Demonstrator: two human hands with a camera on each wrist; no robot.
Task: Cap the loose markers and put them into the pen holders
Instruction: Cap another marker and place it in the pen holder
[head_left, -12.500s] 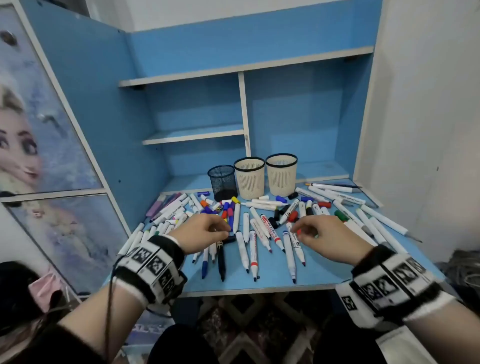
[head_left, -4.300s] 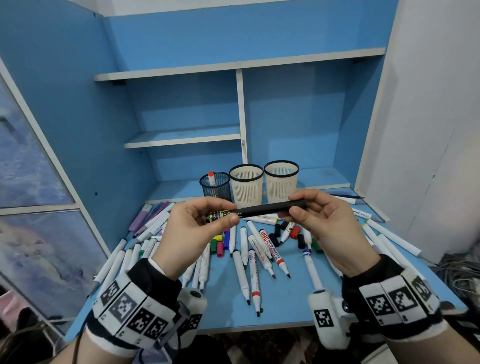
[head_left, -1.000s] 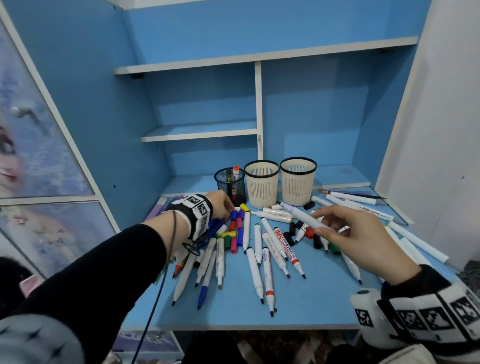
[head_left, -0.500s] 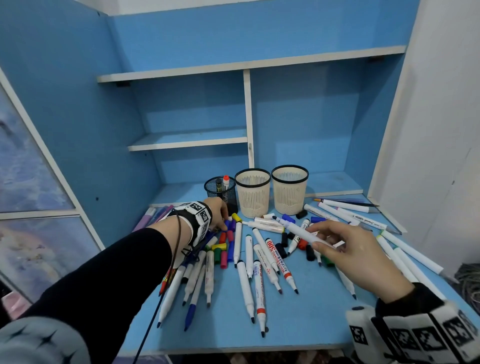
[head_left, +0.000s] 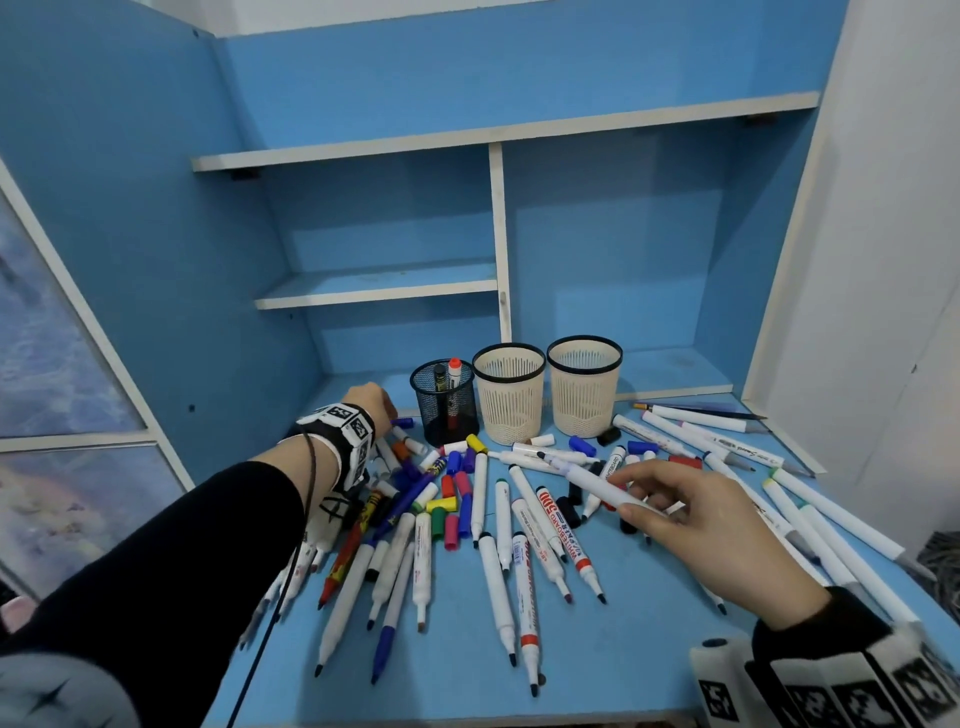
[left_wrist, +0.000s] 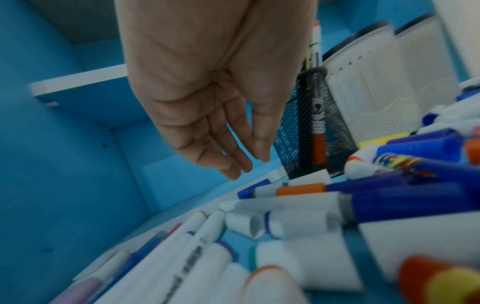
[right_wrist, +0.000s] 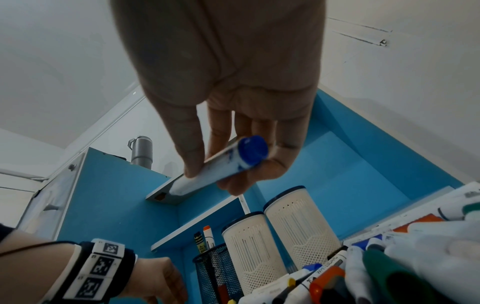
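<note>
A white marker (head_left: 587, 482) with a blue end cap is pinched between the thumb and fingers of the right hand (head_left: 691, 525), at the centre right of the head view; its uncapped tip is pointed up and left, above the pile. In the right wrist view the same marker (right_wrist: 221, 166) is seen end-on, clasped by the thumb and fingertips (right_wrist: 189, 164).

The fingers of the left hand (left_wrist: 207, 115) are held straight and loose, with nothing between them; their tips are poised just above a small blue cap (left_wrist: 253, 188) at the back edge of the pile. In the head view this hand (head_left: 371, 402) is found left of centre, beside the black mesh holder (head_left: 449, 410), in which two markers are stood upright. Two cream holders (head_left: 511, 395) are set to its right, touching side by side. Loose markers and caps (head_left: 498, 519) are spread across the blue desk (head_left: 623, 675) in the lower half of the frame.
</note>
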